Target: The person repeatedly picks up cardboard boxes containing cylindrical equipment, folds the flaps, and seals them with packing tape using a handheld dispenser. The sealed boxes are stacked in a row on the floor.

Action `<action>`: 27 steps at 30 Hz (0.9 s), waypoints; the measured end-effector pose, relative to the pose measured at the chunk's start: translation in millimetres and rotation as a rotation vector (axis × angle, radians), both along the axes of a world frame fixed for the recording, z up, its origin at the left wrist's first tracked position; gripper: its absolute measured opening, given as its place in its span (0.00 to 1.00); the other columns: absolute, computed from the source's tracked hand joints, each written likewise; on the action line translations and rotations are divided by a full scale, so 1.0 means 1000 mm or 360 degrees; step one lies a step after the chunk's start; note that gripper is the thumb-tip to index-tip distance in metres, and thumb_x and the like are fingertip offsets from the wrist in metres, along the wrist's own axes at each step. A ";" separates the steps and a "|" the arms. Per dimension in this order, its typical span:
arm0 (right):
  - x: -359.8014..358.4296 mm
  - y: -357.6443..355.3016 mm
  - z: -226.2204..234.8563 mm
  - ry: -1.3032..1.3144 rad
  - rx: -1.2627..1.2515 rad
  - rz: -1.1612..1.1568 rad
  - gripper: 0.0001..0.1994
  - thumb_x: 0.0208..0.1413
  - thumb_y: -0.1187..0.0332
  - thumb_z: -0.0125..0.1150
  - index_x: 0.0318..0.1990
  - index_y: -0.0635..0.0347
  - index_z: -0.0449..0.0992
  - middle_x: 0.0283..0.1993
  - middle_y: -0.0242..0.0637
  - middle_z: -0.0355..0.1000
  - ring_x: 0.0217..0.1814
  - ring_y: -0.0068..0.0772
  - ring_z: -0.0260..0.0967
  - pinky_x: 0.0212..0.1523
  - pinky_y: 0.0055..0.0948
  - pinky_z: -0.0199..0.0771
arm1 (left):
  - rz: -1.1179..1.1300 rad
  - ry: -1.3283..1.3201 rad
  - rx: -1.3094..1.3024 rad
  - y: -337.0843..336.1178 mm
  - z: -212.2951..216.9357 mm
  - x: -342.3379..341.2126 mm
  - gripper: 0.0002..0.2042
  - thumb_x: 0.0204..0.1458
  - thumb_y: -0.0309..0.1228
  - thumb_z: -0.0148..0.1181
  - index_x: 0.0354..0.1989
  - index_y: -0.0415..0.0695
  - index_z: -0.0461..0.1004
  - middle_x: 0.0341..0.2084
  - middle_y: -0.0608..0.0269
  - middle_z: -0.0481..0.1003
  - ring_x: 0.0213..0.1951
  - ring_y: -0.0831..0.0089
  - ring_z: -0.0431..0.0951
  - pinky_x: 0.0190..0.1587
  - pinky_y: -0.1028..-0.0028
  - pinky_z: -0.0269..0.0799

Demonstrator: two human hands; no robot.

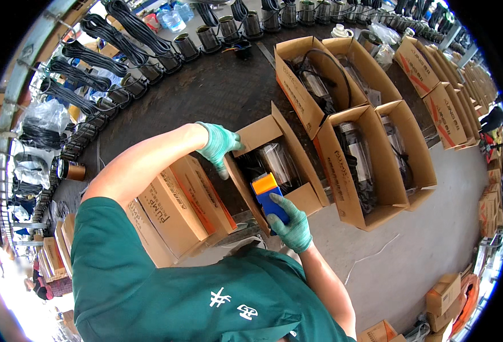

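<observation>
My left hand (219, 147), in a green-and-white knit glove, grips the far left corner of an open cardboard box (315, 196). Its fingers are spread around the edge there. In my gloved right hand (291, 227) is a blue-and-orange block-shaped tool (272, 200), held over the near left part of the same box; I cannot make out its kind. The orange end points away from me. Inside the box lies a shiny metal cylinder, a pump (276, 162), in clear plastic, with dark parts beside it.
Several open boxes (361, 196) with pumps stand on the right. Closed cartons (174, 214) sit left of my box. Metal cylinders with coiled black cables (131, 40) line the far and left table edge. More flat-sided cartons (445, 108) stand at far right.
</observation>
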State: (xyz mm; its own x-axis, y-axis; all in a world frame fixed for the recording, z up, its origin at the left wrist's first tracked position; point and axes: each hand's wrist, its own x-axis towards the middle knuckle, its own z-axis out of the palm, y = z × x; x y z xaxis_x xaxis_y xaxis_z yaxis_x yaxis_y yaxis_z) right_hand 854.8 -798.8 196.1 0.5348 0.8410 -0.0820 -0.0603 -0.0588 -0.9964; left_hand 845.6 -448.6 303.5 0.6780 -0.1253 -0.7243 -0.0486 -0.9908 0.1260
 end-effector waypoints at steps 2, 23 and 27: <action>0.002 0.002 0.004 0.0027 -0.0044 0.0002 0.26 0.61 0.69 0.68 0.68 0.56 0.74 0.49 0.43 0.82 0.51 0.30 0.79 0.57 0.34 0.78 | -0.0273 -0.0008 0.0115 0.001 -0.008 0.008 0.37 0.51 0.52 0.74 0.68 0.48 0.74 0.62 0.55 0.77 0.62 0.54 0.77 0.64 0.59 0.74; 0.141 0.064 -0.018 0.0777 0.0059 -0.0124 0.28 0.68 0.62 0.59 0.73 0.59 0.67 0.64 0.40 0.74 0.60 0.33 0.75 0.61 0.32 0.78 | 0.2326 -0.0865 0.0108 -0.044 -0.137 0.010 0.36 0.72 0.57 0.30 0.43 0.44 0.85 0.46 0.45 0.83 0.51 0.45 0.82 0.55 0.47 0.75; 0.126 0.044 -0.020 0.1217 0.0223 -0.0109 0.30 0.67 0.63 0.60 0.74 0.61 0.65 0.63 0.42 0.74 0.59 0.32 0.77 0.58 0.31 0.81 | 0.2815 -0.1281 -0.0244 -0.065 -0.157 -0.003 0.34 0.72 0.56 0.35 0.42 0.40 0.85 0.43 0.43 0.84 0.49 0.45 0.83 0.53 0.49 0.76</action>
State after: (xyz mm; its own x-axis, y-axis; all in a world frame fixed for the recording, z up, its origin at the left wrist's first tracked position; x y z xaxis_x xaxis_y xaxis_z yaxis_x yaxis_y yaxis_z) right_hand 980.4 -755.2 175.7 0.4237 0.8379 -0.3442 -0.7324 0.0933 -0.6744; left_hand 843.1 -514.1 146.6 0.2040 0.9376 -0.2817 0.7482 0.0363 0.6625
